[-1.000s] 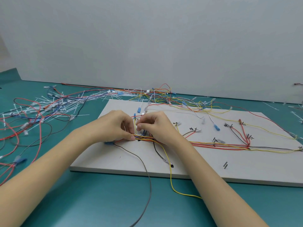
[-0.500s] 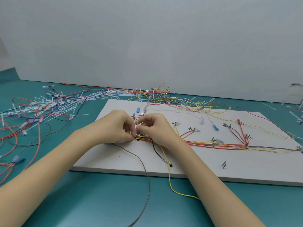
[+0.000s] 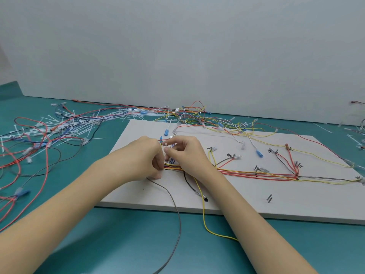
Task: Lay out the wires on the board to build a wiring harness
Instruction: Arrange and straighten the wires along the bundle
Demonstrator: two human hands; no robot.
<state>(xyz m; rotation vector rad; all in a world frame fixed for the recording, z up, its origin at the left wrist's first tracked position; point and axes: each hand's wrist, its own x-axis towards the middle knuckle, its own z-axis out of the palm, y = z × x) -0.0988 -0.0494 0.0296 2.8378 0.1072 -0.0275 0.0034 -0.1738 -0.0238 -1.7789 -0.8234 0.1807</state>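
Observation:
A white board point(image 3: 227, 196) lies on the teal table. A bundle of red, yellow and black wires point(image 3: 256, 174) runs along it from the right edge toward the left-middle. My left hand point(image 3: 146, 157) and my right hand point(image 3: 185, 153) meet at the bundle's left end. The fingers of both pinch a thin white cable tie point(image 3: 165, 149) that stands up around the wires. A grey wire point(image 3: 173, 206) and a yellow wire point(image 3: 204, 218) hang off the board's front edge. Small pegs point(image 3: 269, 198) stick up from the board.
A heap of loose red, black and blue wires and white cable ties point(image 3: 55, 131) covers the table to the left. More tangled wires point(image 3: 189, 115) lie behind the board against the grey wall. Blue connectors point(image 3: 166, 132) rest on the board.
Both hands stay at the bundle's left end; the fingers have closed in tighter around the white tie and my right hand's fingers have lifted slightly.

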